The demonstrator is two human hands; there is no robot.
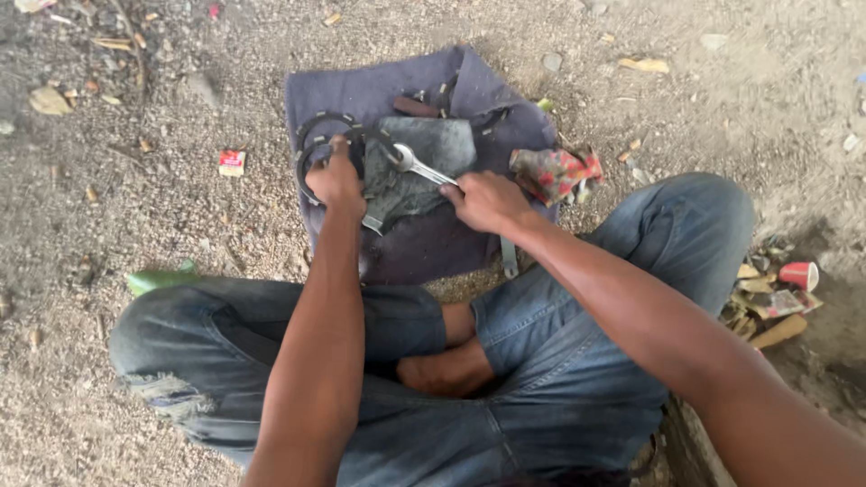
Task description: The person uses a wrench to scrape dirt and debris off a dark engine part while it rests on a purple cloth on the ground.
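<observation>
While the person sits cross-legged on the gravel in torn jeans (541,361), both hands work over a purple cloth (379,90) spread on the ground in front of the knees. The left hand (336,180) is closed over a dark ring (316,131), a round metal part with small bolts along its rim, pressing it down at the cloth's left side. The right hand (487,200) is closed around the handle of a silver wrench (419,167), whose ring end lies against the ring's right edge, just beside the left hand. Under the wrench lies a grey rag (433,149), crumpled on the middle of the cloth. A second flat tool (509,257) pokes out from below the right wrist at the cloth's near edge; its kind is hard to tell. More small dark parts (419,106) lie near the cloth's far edge. A red patterned rag (555,171) sits bunched at the cloth's right side, just beyond the right hand. Well apart, a small red packet (232,162) lies on the gravel to the left, a green object (158,280) shows beside the left knee, and a red paper cup (799,274) rests among scraps to the right.
</observation>
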